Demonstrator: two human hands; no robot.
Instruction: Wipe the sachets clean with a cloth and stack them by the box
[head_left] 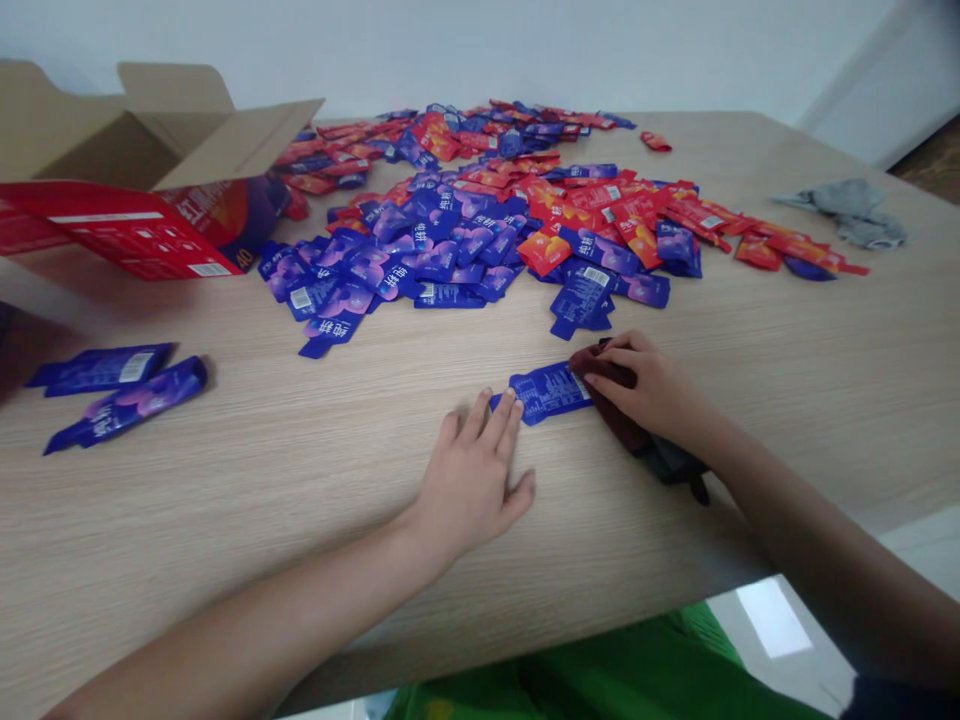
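Bare forearms (pixel 300 610), green clothing (pixel 622 670) below, and perhaps a dark sleeve (pixel 892 700) on the right.

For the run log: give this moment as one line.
left hand: flat, fingertips on blue sachet | right hand: holding dark cloth on its other end | behind: sachet pile, open box
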